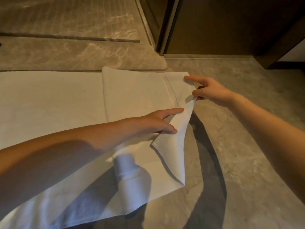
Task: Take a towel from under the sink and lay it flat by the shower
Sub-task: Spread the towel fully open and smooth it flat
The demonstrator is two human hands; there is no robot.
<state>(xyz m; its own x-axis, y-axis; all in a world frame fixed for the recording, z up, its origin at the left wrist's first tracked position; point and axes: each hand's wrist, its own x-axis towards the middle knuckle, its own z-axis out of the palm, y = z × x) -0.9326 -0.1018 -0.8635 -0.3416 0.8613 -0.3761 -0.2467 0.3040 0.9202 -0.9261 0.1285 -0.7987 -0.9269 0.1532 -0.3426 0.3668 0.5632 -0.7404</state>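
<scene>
A white towel [49, 103] is spread over the marble floor, its far edge along the raised shower threshold [82, 61]. Its right part is still doubled over, with a stitched band near the end. My right hand [209, 90] pinches the towel's right edge between thumb and fingers and lifts a fold of it off the floor. My left hand [158, 122] reaches across from the left, fingers extended, touching that lifted fold from below and to the left. The raised corner hangs down toward me in a pointed flap [175, 152].
The grooved marble shower floor [69, 19] lies beyond the threshold, with a long drain slot [74, 38]. A dark wooden door frame [165, 27] and panel stand at the upper right. Bare marble floor [247, 129] extends to the right of the towel.
</scene>
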